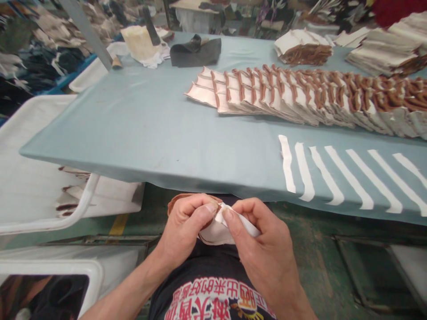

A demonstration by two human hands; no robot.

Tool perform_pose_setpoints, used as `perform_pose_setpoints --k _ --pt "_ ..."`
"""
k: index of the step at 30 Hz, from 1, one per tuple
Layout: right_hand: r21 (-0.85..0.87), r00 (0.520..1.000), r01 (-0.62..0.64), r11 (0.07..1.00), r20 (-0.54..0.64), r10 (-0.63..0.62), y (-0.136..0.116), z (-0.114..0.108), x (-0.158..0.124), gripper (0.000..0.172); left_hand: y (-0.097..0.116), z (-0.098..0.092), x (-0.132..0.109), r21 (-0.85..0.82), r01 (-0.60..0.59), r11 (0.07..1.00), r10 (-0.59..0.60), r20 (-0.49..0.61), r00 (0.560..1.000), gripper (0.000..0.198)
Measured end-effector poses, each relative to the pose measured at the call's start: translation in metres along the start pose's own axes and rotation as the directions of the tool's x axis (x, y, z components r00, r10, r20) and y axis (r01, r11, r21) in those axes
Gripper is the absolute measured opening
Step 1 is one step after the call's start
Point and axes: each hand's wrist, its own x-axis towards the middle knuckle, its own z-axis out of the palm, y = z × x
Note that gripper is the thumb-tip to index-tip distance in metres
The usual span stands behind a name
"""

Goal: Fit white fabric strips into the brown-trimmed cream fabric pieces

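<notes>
Fabric piece point(216, 234) is pinched by left hand point(187, 227), white strip point(249, 226) by right hand point(265, 238), just off the table's point(133, 124) near edge; could get skewed if either grip slips. Loose strips point(348, 178) on the table might get knocked off by a forearm, tbh.

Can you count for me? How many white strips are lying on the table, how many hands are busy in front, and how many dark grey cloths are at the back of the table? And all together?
White strips in view on the table: 7
Hands, left hand and right hand: 2
Dark grey cloth: 1
Total: 10
</notes>
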Motion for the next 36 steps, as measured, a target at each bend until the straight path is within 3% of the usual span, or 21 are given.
perform_pose_setpoints --k 15,20,23,30,36 --pt "-0.026 0.994 -0.098 0.995 -0.041 0.097 0.011 0.015 0.002 0.026 -0.002 0.0 0.008 -0.026 0.011 1.0 -0.011 0.0 1.0 0.034" --pt "-0.017 0.993 -0.102 0.995 -0.066 0.101 0.011 0.017 0.003 0.027 -0.002 -0.002 0.006 -0.056 0.031 0.998 -0.027 0.08 0.996 0.019" --pt "0.001 0.992 -0.11 0.994 -0.06 0.11 0.014 0.017 0.001 0.028 0.0 -0.001 0.005 0.014 0.013 1.0 -0.014 0.086 0.996 0.016" --pt "0.09 0.99 -0.143 0.986 -0.006 0.144 0.017 0.014 0.0 0.029 0.011 0.014 0.005 0.266 -0.047 0.963 0.057 -0.032 0.998 0.012" --pt "0.216 0.984 -0.173 0.961 0.077 0.16 0.021 0.011 0.004 0.034 0.014 0.023 0.005 0.32 -0.041 0.947 0.075 -0.095 0.993 0.01"
